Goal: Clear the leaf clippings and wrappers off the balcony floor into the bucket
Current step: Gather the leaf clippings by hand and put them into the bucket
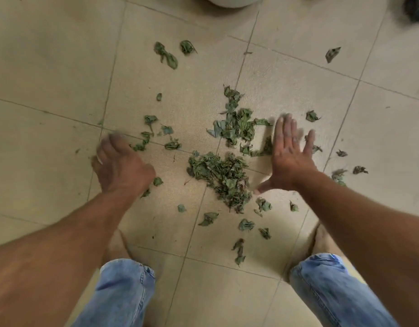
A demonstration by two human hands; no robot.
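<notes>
Green leaf clippings lie scattered over the beige floor tiles. The thickest heap [221,175] sits between my hands, and a second clump [239,125] lies just beyond it. My left hand [120,166] is palm down on the floor at the left, fingers blurred, beside a few loose leaves [143,143]. My right hand [290,153] stands on edge to the right of the heap, fingers straight and spread, thumb pointing toward the heap. Neither hand holds anything. No wrappers show.
A pale rounded container rim [232,1] peeks in at the top edge. A dark object [416,8] sits in the top right corner. My knees in blue jeans [126,286] and bare feet frame the bottom. Stray leaves [167,55] lie farther out.
</notes>
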